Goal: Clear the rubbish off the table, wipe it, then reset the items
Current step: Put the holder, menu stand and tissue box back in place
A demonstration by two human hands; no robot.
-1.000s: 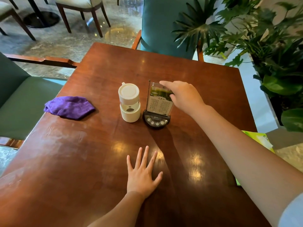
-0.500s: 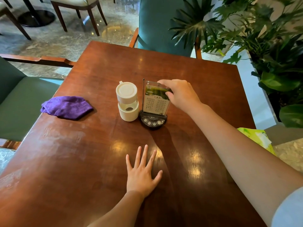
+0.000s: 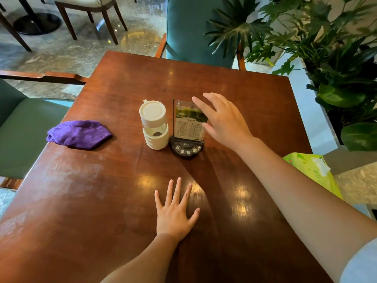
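Reset step: menu stand (image 3: 188, 127) upright at worktop (image 3: 234, 84) centre, just beside white jar (image 3: 154, 124). Right hand (image 3: 222, 119) released, fingers spread beside the stand; withdraw without clipping it. Left hand (image 3: 175, 213) flat, grasping nothing. Purple cloth (image 3: 78, 134) near left edge

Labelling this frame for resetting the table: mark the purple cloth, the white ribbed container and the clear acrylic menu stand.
Purple cloth (image 3: 78, 134): head view, middle of the crumpled fabric.
White ribbed container (image 3: 152, 111): head view, flat top of its lid.
Clear acrylic menu stand (image 3: 186, 128): head view, printed card face.
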